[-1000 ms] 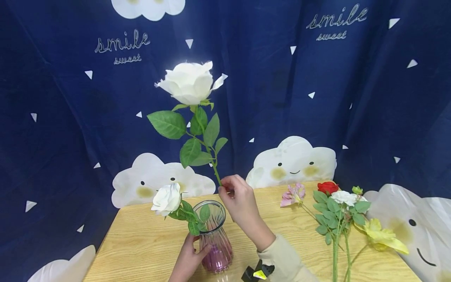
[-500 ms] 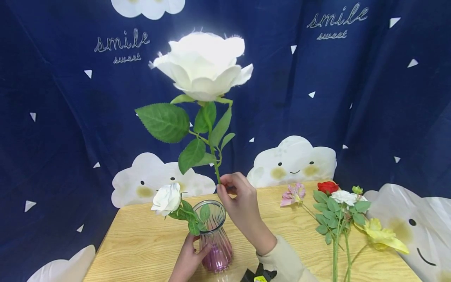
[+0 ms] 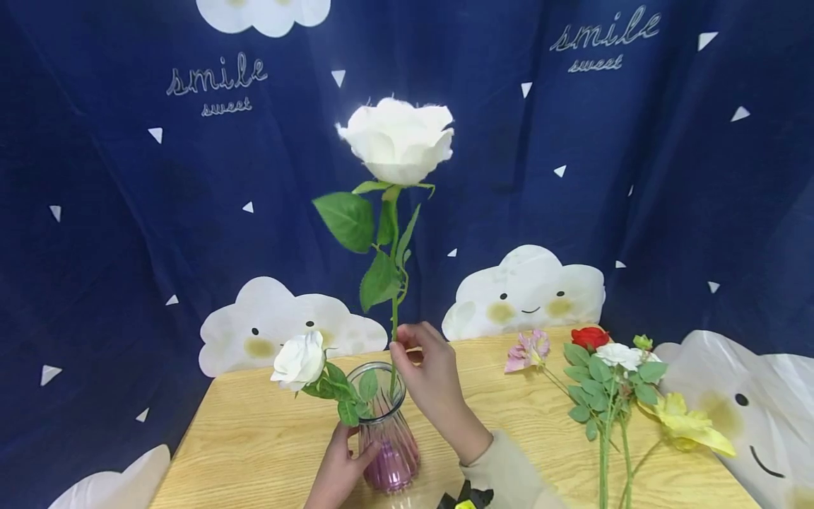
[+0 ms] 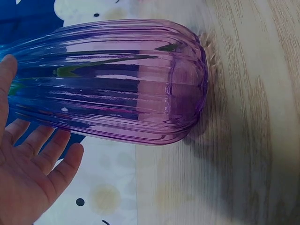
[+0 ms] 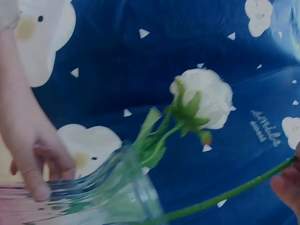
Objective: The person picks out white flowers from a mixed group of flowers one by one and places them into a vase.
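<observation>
A ribbed glass vase (image 3: pixel 389 452), clear above and pink-purple toward its base, stands upright on the table. My left hand (image 3: pixel 340 463) holds it at the side, thumb and fingers around the glass. In the left wrist view, that hand (image 4: pixel 40 164) has its fingers lightly bent against the vase (image 4: pixel 126 84). My right hand (image 3: pixel 432 375) pinches the stem of a large white rose (image 3: pixel 400 141) above the vase mouth. The stem's lower part (image 5: pixel 225 194) passes inside the rim. A smaller white rose (image 3: pixel 300 360) leans out over the rim's left side.
On the table's right lie a red rose (image 3: pixel 589 338), small white flowers (image 3: pixel 620 356), a pink flower (image 3: pixel 529 350) and a yellow flower (image 3: pixel 687 424). A dark blue curtain (image 3: pixel 470 177) with clouds hangs behind the wooden table (image 3: pixel 254 438).
The large white rose tipped toward the camera, then moved back and now stands nearly upright. Its stem end has come into the vase mouth. The left hand and vase have stayed put.
</observation>
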Demonstrator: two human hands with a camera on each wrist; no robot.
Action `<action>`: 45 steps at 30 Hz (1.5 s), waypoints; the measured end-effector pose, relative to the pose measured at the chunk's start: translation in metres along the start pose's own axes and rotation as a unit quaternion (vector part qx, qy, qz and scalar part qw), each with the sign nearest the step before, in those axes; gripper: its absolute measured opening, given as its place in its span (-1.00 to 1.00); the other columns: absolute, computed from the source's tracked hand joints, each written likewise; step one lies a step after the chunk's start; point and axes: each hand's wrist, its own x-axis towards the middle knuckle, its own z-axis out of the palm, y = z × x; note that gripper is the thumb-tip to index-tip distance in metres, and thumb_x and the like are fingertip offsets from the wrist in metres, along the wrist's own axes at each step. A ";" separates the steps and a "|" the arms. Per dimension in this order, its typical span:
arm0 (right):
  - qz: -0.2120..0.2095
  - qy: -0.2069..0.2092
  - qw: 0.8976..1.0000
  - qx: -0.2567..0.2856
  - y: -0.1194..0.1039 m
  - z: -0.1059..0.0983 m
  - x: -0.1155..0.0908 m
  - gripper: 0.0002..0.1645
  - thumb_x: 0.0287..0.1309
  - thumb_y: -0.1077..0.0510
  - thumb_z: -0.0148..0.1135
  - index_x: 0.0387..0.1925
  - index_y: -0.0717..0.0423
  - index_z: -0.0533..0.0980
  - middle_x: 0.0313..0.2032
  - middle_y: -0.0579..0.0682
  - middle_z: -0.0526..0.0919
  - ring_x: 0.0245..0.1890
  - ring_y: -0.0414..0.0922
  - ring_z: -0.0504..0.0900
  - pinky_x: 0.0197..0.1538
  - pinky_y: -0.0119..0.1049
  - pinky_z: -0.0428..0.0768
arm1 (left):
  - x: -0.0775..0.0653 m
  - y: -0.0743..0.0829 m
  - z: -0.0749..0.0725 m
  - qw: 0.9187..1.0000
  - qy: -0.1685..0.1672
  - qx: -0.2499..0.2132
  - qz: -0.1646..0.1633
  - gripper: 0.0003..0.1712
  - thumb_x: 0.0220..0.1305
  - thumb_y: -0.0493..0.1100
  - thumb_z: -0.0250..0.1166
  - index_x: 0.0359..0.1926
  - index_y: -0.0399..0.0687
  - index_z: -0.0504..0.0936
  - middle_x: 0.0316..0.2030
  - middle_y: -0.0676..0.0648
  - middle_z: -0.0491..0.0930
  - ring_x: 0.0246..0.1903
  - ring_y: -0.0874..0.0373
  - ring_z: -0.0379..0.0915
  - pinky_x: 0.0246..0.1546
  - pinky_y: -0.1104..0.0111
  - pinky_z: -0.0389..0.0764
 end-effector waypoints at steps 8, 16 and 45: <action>0.016 -0.054 0.998 -0.027 0.023 0.012 -0.011 -0.90 -0.07 0.35 0.14 -0.44 0.16 0.50 -0.50 -0.03 0.54 -0.47 -0.31 0.50 -0.51 -0.51 0.53 | -0.001 -0.001 0.001 1.000 0.000 -0.003 -0.001 -0.19 0.02 0.17 0.20 0.24 0.05 0.10 0.14 -0.24 0.30 0.07 -0.16 0.30 -0.23 -0.05 0.51; 0.010 -0.093 0.992 -0.086 0.040 0.021 -0.022 -0.89 -0.12 0.37 0.12 -0.50 0.13 0.49 -0.55 -0.06 0.53 -0.53 -0.35 0.42 -0.50 -0.54 0.49 | -0.001 -0.001 0.001 1.000 0.003 0.002 -0.008 -0.20 0.01 0.16 0.23 0.23 0.04 0.13 0.13 -0.23 0.30 0.05 -0.11 0.32 -0.24 0.13 0.48; 0.091 -0.129 0.951 -0.264 0.075 -0.009 -0.023 -0.78 -0.11 0.15 0.14 -0.31 -0.04 0.56 -0.44 -0.15 0.59 -0.45 -0.22 0.51 -0.51 -0.43 0.39 | -0.001 -0.003 0.001 1.000 -0.012 -0.004 -0.016 -0.20 0.06 0.18 0.17 0.25 0.02 0.08 0.19 -0.31 0.22 0.10 -0.23 0.26 -0.22 0.01 0.50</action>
